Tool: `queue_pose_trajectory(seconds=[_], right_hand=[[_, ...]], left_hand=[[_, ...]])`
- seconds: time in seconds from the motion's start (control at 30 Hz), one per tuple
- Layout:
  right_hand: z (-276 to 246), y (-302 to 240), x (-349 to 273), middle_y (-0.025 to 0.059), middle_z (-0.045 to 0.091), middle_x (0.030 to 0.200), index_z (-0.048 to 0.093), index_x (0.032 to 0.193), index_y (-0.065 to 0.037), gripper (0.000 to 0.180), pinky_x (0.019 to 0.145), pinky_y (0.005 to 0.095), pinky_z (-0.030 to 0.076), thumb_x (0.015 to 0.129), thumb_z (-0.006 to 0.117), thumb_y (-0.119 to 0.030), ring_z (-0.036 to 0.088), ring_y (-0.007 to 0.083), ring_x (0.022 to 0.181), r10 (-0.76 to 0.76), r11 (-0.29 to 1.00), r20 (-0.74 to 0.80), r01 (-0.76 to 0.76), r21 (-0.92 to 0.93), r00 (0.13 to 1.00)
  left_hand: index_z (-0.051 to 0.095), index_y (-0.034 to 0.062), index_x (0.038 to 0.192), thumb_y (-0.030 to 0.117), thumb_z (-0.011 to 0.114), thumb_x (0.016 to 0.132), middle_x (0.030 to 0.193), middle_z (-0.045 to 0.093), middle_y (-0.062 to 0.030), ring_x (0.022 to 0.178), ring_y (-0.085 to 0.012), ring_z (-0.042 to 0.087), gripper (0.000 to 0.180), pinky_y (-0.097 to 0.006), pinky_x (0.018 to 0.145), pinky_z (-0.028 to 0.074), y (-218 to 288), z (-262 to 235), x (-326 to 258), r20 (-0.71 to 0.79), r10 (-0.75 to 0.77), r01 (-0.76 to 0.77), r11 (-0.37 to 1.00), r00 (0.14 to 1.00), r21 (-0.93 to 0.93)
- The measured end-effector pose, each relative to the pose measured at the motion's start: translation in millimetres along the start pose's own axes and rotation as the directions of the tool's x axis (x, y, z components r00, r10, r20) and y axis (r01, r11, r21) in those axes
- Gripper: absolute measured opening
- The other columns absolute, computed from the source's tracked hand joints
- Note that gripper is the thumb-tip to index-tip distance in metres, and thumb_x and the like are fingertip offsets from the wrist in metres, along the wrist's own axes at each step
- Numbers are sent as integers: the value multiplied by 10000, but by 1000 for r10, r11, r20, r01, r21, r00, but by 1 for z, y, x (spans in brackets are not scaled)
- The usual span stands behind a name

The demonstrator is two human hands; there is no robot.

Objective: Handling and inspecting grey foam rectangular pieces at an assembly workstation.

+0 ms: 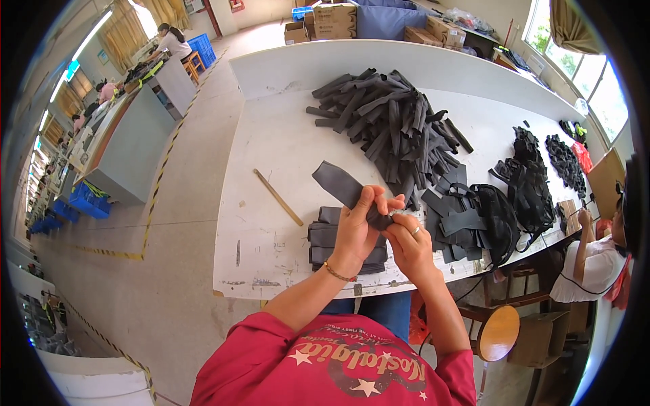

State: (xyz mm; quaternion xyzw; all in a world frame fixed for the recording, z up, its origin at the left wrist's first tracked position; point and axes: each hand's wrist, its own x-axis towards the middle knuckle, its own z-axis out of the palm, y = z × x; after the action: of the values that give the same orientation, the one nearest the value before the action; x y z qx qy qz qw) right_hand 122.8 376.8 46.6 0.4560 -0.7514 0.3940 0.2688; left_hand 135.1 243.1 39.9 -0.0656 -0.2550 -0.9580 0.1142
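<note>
A dark grey fabric strip is held between my two hands above the near part of the white table. My left hand is closed round its middle, and one flat end sticks out toward the far left. At the other end, the fingertips of my right hand pinch the bunched fabric. Under my left hand lies a stack of folded dark strips. Beyond my hands rises a large heap of rolled dark grey strips. Flat dark pieces spread to the right of my right hand.
A wooden stick lies left of the stack. A black bag and dark strap piles sit at the right. The white table has a raised back panel. At the right edge, another person works near a wooden stool.
</note>
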Motion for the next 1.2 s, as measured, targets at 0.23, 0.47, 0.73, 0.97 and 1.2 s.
queue_pose_trajectory(seconds=[0.23,0.47,0.73,0.97,1.2], right_hand=[[-1,-2,-5,128,588,935,591,849,-1,170,658,399,507,743,722,13,615,327,795,92,996,88,-92,-5,992],[-4,-5,-22,125,588,933,602,871,-2,178,640,399,497,748,731,9,609,324,774,128,992,65,-127,-18,990],[-2,2,-16,126,592,935,598,864,8,190,615,388,496,733,732,33,610,309,750,60,998,41,-60,-4,997],[1,2,-11,125,594,934,596,853,8,192,610,383,499,725,738,29,612,306,749,41,999,34,-40,-14,999],[3,3,-7,124,596,922,589,837,8,185,618,384,501,725,734,29,613,307,753,22,1000,39,-22,-12,999]], left_hand=[[575,7,1033,284,573,975,791,652,-104,789,-266,684,283,-405,798,540,24,10,7,-241,80,-48,990,967,133],[613,-25,744,311,651,925,716,655,-131,680,-266,682,383,-362,688,562,35,12,16,-295,110,-28,963,949,268],[611,-53,959,319,659,919,692,625,-90,645,-247,669,377,-352,664,560,14,11,8,-265,123,-61,971,956,232],[581,-45,1062,306,632,936,698,609,-68,679,-228,658,377,-372,717,569,8,5,4,-241,80,-42,987,967,158],[574,-34,1069,289,610,950,708,618,-65,699,-227,661,346,-389,766,571,6,-1,4,-220,59,-39,995,974,93]])
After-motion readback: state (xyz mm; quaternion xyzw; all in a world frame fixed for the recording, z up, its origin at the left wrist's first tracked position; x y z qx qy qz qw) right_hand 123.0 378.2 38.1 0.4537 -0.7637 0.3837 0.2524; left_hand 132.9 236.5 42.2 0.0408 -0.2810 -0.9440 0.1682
